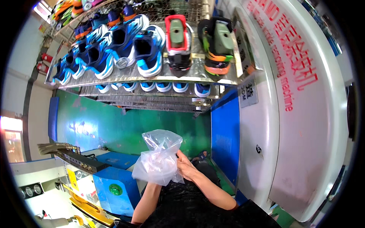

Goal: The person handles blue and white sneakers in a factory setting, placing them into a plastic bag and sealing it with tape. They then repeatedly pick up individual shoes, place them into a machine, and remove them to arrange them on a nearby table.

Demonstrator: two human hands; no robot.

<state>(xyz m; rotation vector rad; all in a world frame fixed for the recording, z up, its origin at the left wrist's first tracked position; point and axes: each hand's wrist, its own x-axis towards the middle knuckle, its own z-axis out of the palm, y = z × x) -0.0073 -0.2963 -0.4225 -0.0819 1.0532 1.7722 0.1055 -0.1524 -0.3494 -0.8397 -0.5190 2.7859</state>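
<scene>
In front of my body I hold a clear, crumpled plastic bag (157, 167). My right hand (185, 167) grips its right edge with the fingers curled. The left forearm rises to the bag's lower side, and my left hand (156, 159) shows only as a pinkish blur through the milky plastic. Whether it is inside the bag or behind it I cannot tell, and its fingers are hidden.
Ahead stands a metal rack (125, 81) with several blue sneakers (146, 53) and two shoes with grey-green blocks in them, one a red-trimmed shoe (177, 41). A large white machine (304, 133) borders the right. At left is a blue machine (116, 188) with a green button.
</scene>
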